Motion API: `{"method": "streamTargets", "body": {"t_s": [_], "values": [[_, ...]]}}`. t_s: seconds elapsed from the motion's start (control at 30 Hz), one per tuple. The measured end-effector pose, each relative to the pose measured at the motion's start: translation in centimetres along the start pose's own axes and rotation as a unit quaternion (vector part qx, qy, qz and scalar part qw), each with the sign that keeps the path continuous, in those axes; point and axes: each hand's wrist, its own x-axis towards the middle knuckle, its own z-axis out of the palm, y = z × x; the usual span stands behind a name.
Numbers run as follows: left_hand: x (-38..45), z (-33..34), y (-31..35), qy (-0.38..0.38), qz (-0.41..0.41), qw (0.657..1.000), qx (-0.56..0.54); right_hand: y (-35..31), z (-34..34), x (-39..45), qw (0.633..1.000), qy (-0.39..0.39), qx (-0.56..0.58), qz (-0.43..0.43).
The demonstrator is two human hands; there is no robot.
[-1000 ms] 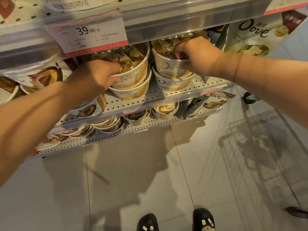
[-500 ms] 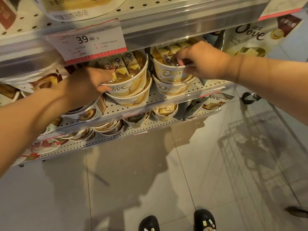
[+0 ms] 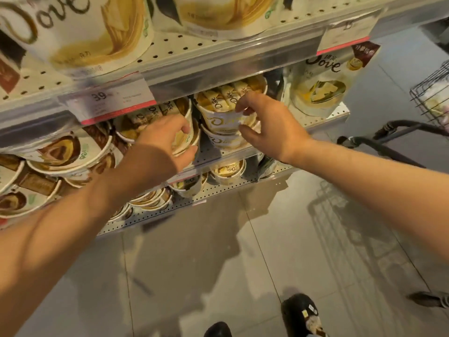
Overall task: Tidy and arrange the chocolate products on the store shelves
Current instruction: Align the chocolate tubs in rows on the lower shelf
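Head cam: you're reaching into the middle perforated white metal shelf [image 3: 218, 152] with both hands. Your left hand [image 3: 165, 142] grips the rim and side of the left white paper tub of gold-wrapped Dove chocolates [image 3: 181, 117], fingers [image 3: 185, 128] curled over its edge with the thumb lower on the wall. Your right hand [image 3: 264, 122] holds the right white Dove-branded tub stack [image 3: 222, 122], top fingers pinching the upper tub's rim and the thumb pressed on the side lower down. The two tubs sit just beside each other, under the red-and-white price tag reading 39 [image 3: 109, 103]. A cream Dove pouch bag [image 3: 320, 86] stands to the right on the same shelf. Brown-and-white lidded tubs [image 3: 60, 152] lie tilted on the left. A black shopping cart handle [image 3: 388, 139] sits off to the right, and your black shoes [image 3: 301, 314] are on the grey tiled floor [image 3: 194, 276]
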Motion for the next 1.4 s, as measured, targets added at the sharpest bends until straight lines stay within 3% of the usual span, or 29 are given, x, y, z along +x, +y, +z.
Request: {"method": "streamTargets", "body": {"t_s": [0.1, 0.2, 0.3, 0.37, 0.43, 0.53, 0.67, 0.8, 0.9, 0.93, 1.0, 1.13, 1.27, 1.33, 1.4], "values": [[0.1, 1.2, 2.6, 0.022, 0.047, 0.999, -0.012, 1.0, -2.3, -2.3, 0.99, 0.063, 0.116, 0.05], [1.4, 2.2, 5.7, 0.019, 0.032, 0.999, -0.034, 4.2, -5.1, -3.2, 0.979, 0.096, 0.151, 0.102], [4.6, 3.5, 8.7, 0.036, 0.033, 0.998, -0.03, 8.3, -7.9, -1.9, 0.975, 0.126, 0.098, 0.157], [7.4, 4.9, 10.8, 0.062, -0.01, 0.997, -0.049, 11.2, -9.4, -1.0, 0.975, 0.115, 0.051, 0.185], [10.0, 6.4, 12.6, 0.078, -0.059, 0.995, -0.027, 14.1, -10.5, -0.4, 0.979, 0.102, 0.003, 0.176], [12.9, 8.3, 13.9, 0.09, -0.073, 0.993, 0.003, 17.6, -11.4, 0.9, 0.971, 0.15, -0.123, 0.137], [15.9, 10.4, 14.6, 0.01, -0.158, 0.987, 0.017, 20.3, -12.4, 3.6, 0.956, 0.202, -0.099, 0.188], [17.5, 11.6, 14.6, 0.014, -0.281, 0.959, -0.009, 22.1, -12.3, 6.5, 0.961, 0.06, -0.067, 0.262], [18.3, 11.3, 14.2, 0.06, -0.229, 0.971, 0.025, 23.3, -12.2, 7.8, 0.969, -0.007, -0.1, 0.224], [18.2, 11.7, 13.4, 0.037, -0.206, 0.974, 0.092, 23.7, -12.2, 8.0, 0.972, -0.006, -0.104, 0.212], [18.2, 11.2, 12.9, -0.014, -0.263, 0.963, 0.063, 24.3, -12.3, 8.1, 0.976, 0.013, -0.037, 0.213], [17.9, 11.3, 11.2, -0.015, -0.239, 0.97, 0.033, 24.7, -13.0, 8.0, 0.965, 0.057, 0.124, 0.225], [17.8, 11.3, 11.8, -0.002, -0.284, 0.959, -0.017, 24.9, -12.9, 8.0, 0.96, -0.004, 0.094, 0.264], [17.3, 11.2, 12.0, 0.004, -0.288, 0.957, -0.026, 24.8, -12.5, 7.8, 0.957, 0.051, 0.083, 0.272], [17.5, 11.3, 11.4, -0.001, -0.278, 0.958, -0.065, 24.3, -12.6, 7.4, 0.932, 0.117, 0.133, 0.317]]}}
